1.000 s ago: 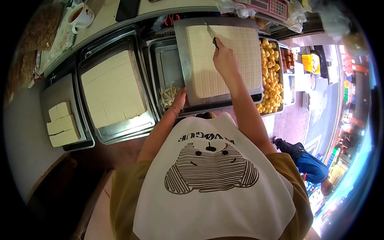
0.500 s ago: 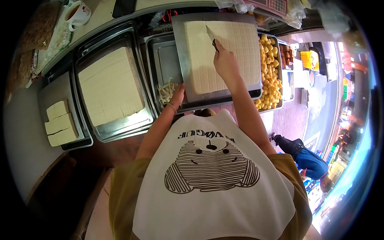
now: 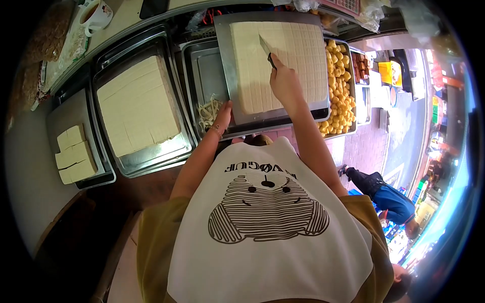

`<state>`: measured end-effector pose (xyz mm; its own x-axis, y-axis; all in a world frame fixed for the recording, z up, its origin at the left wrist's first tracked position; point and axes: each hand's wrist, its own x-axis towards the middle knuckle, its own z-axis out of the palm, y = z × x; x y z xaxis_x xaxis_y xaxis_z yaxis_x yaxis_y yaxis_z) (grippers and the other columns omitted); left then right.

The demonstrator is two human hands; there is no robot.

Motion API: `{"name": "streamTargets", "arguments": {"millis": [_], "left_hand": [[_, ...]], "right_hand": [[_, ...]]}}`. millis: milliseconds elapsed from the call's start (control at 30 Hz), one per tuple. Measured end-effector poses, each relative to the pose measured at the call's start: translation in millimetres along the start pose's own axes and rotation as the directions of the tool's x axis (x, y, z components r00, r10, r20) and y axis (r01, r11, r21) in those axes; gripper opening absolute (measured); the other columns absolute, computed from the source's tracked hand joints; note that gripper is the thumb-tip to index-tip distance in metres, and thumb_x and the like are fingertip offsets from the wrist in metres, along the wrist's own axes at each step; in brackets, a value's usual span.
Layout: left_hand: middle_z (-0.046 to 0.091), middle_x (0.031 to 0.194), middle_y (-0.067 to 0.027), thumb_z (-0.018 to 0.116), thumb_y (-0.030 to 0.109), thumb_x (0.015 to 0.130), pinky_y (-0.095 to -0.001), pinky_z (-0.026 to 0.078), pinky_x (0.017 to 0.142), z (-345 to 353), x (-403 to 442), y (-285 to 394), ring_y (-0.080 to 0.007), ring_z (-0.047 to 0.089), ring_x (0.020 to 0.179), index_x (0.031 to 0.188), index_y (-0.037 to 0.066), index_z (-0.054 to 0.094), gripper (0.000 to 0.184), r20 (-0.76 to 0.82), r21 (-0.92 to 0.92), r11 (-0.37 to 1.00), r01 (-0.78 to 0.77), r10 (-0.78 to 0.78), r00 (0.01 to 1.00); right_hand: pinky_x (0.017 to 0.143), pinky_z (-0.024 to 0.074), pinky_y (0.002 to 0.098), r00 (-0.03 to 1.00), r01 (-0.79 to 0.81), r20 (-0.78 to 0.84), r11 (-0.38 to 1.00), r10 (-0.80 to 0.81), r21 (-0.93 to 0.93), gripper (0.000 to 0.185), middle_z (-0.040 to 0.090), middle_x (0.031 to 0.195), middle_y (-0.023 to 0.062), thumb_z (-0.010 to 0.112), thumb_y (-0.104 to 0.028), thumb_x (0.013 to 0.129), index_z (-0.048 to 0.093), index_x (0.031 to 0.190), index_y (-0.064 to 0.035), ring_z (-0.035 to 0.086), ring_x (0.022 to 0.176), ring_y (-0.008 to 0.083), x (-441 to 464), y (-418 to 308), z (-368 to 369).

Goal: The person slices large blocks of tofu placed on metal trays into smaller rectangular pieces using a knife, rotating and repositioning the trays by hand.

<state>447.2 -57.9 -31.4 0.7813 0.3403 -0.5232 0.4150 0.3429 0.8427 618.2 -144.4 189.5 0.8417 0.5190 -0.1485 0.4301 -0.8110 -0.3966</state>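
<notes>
My right hand is closed around the dark handle of a knife. Its blade points away from me, with the tip on a large pale slab of tofu scored into a grid on the right side. Under the slab is a flat metal board. My left hand is at the board's near left edge, beside a heap of pale strips in a metal tray. The left fingers are mostly hidden, so their grip is unclear.
Left of me, another tray holds a cut slab, and smaller tofu blocks lie beyond it. Golden fried pieces fill a tray on the right. A mug stands far left. A person is in the street.
The knife has drawn slightly toward me across the slab. My left hand stays by the board's edge. The view has shifted a little, and part of a head now shows at lower right.
</notes>
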Motion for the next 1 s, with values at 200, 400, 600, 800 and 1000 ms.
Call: {"name": "streamTargets", "arguments": {"millis": [200, 400, 600, 800, 1000], "left_hand": [[0.058, 0.115, -0.0125, 0.038, 0.044, 0.097, -0.0321, 0.036, 0.096, -2, 3, -6, -0.0224, 0.051, 0.108, 0.118, -0.004, 0.053, 0.055, 0.013, 0.021, 0.999, -0.027, 0.027, 1.0], [0.06, 0.11, -0.0141, 0.039, 0.046, 0.096, -0.034, 0.039, 0.092, -3, 6, -12, -0.0251, 0.054, 0.103, 0.114, -0.004, 0.055, 0.056, -0.011, 0.033, 0.999, -0.041, 0.041, 0.999], [0.059, 0.112, -0.0152, 0.039, 0.046, 0.096, -0.0343, 0.038, 0.093, -4, 10, -19, -0.026, 0.053, 0.106, 0.116, -0.004, 0.053, 0.056, -0.007, -0.006, 1.0, 0.02, -0.02, 1.0], [0.058, 0.115, -0.0164, 0.039, 0.045, 0.096, -0.0348, 0.036, 0.095, -3, 7, -14, -0.0277, 0.052, 0.109, 0.117, -0.005, 0.052, 0.056, -0.026, 0.03, 1.0, -0.007, 0.008, 1.0], [0.056, 0.12, -0.018, 0.038, 0.045, 0.096, -0.035, 0.035, 0.098, -4, 9, -17, -0.0291, 0.05, 0.114, 0.121, -0.005, 0.05, 0.057, -0.002, 0.017, 1.0, 0.003, -0.003, 1.0]], "right_hand": [[0.067, 0.0492, 0.0516, 1.0, -0.006, -0.008, 1.0, 0.006, 0.015, 0.045, 0.061, 0.074, 0.0282, 0.046, -0.009, 0.084, 0.048, 0.129, -0.0072, 0.062, 0.071, 0.0433, -5, 3, 3], [0.069, 0.0485, 0.0514, 1.0, -0.009, -0.007, 1.0, 0.009, 0.007, 0.044, 0.061, 0.074, 0.0286, 0.048, -0.008, 0.084, 0.05, 0.128, -0.0069, 0.061, 0.072, 0.0437, -10, 4, 3], [0.07, 0.049, 0.0518, 1.0, -0.016, 0.027, 1.0, 0.015, 0.012, 0.046, 0.062, 0.076, 0.0273, 0.046, -0.009, 0.084, 0.047, 0.13, -0.0079, 0.062, 0.074, 0.0432, -18, 7, 3], [0.07, 0.0487, 0.0518, 0.998, -0.039, 0.047, 0.999, 0.038, 0.016, 0.045, 0.062, 0.076, 0.0269, 0.046, -0.009, 0.084, 0.047, 0.13, -0.0086, 0.062, 0.075, 0.0428, -29, 8, 1], [0.067, 0.0471, 0.0508, 0.999, -0.026, 0.02, 0.999, 0.025, 0.048, 0.042, 0.058, 0.073, 0.0299, 0.047, -0.007, 0.085, 0.05, 0.127, -0.0062, 0.059, 0.071, 0.0449, -42, 11, 0]]}}
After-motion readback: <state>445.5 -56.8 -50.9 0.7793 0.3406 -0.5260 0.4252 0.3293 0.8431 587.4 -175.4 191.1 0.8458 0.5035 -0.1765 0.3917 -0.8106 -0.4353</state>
